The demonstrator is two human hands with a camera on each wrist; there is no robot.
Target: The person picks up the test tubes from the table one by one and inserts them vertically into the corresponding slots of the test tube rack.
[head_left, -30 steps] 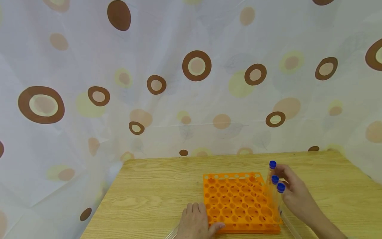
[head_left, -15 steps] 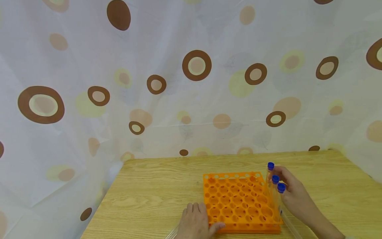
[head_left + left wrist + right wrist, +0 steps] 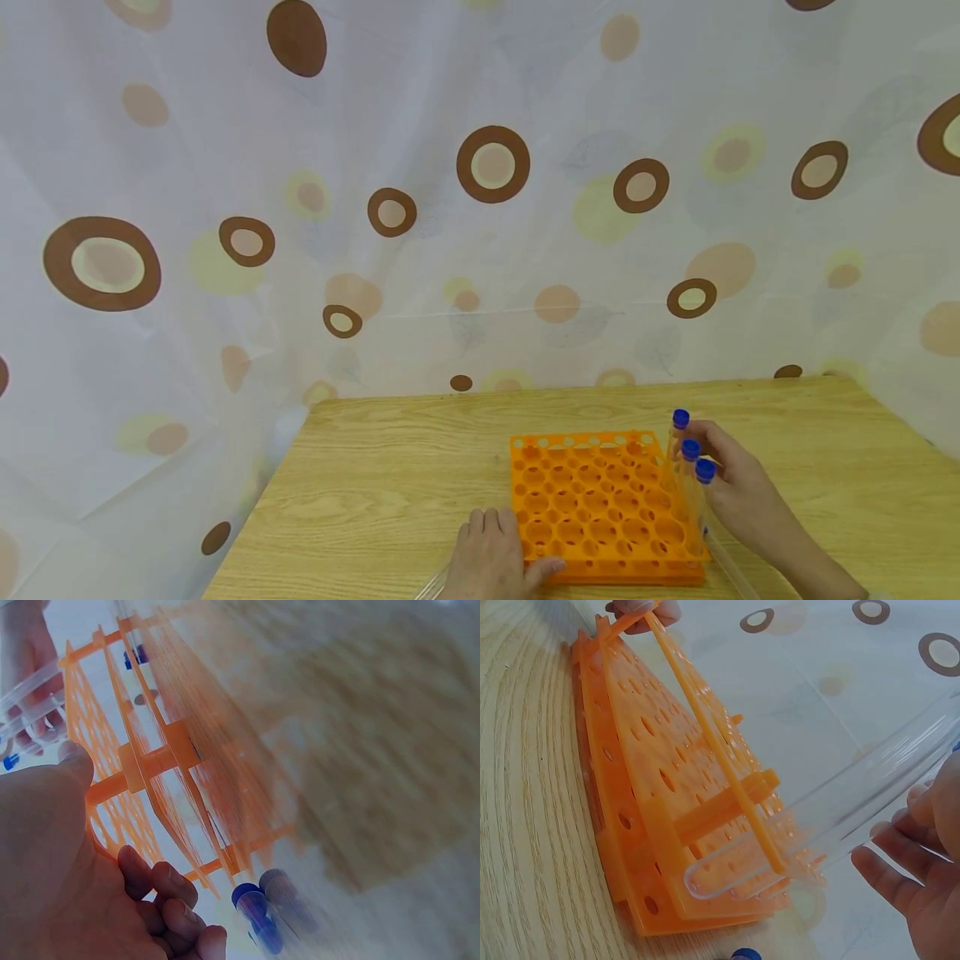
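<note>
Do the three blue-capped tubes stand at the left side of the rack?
No, the head view shows the blue-capped tubes along the right side of the orange rack, near the right hand.

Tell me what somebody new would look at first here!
Probably the bright orange rack on the wooden table, with the left hand at its near left corner. Next, the three blue caps on clear tubes along its right side, beside the right hand. Behind everything hangs a pale, brown-ringed sheet.
</note>
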